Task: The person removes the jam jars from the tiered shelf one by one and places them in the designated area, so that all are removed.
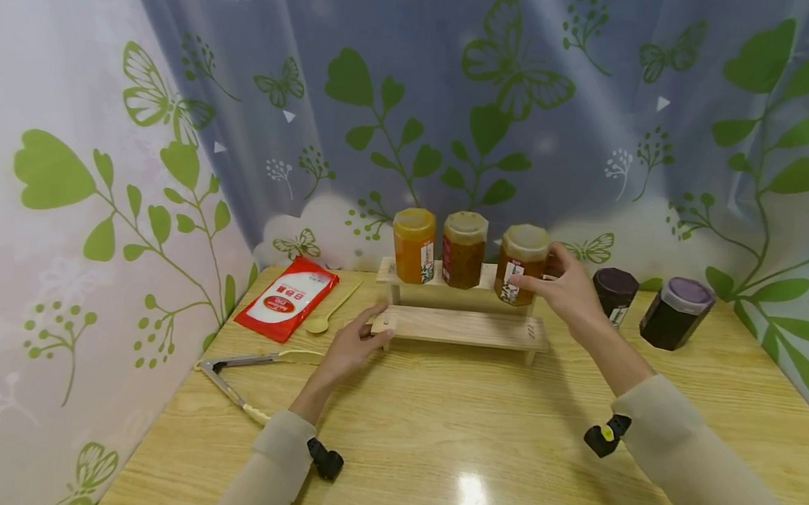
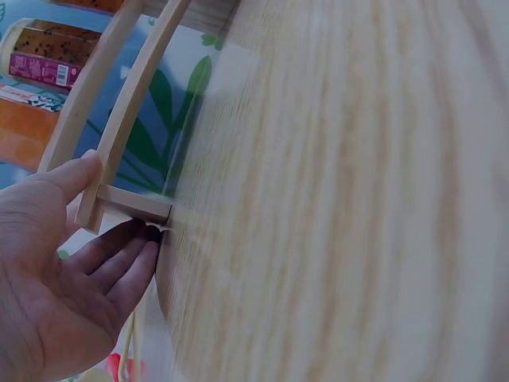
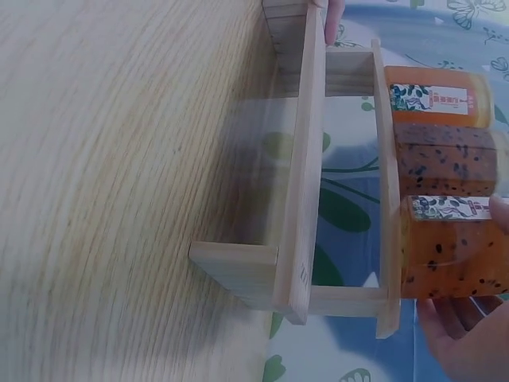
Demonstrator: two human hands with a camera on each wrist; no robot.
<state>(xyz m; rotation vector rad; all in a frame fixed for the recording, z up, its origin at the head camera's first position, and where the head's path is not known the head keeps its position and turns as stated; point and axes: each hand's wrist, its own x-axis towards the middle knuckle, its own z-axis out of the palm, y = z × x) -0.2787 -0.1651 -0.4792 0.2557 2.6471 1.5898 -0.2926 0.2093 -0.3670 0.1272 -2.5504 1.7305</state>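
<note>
A two-tier wooden shelf (image 1: 462, 326) stands on the table. My left hand (image 1: 353, 348) holds the left end of its lower board, the thumb on the board and the other fingers beside the end leg (image 2: 131, 204). On the upper board are three jars: an orange jar (image 1: 408, 249) at the left, a brown seeded jar (image 1: 463, 259) in the middle, and an amber seeded jar (image 1: 525, 246) at the right end. My right hand (image 1: 568, 293) grips that amber jar from its right side, thumb in front. The jar's base sits right at the upper board (image 3: 388, 183) in the right wrist view.
Right of the shelf stand two dark jars, one with a dark lid (image 1: 613, 288) and one with a purple lid (image 1: 676, 313). To the left lie a red and white packet (image 1: 287, 300), a yellow spoon (image 1: 320, 323) and open tongs (image 1: 226, 380). A patterned curtain (image 1: 410, 117) hangs behind.
</note>
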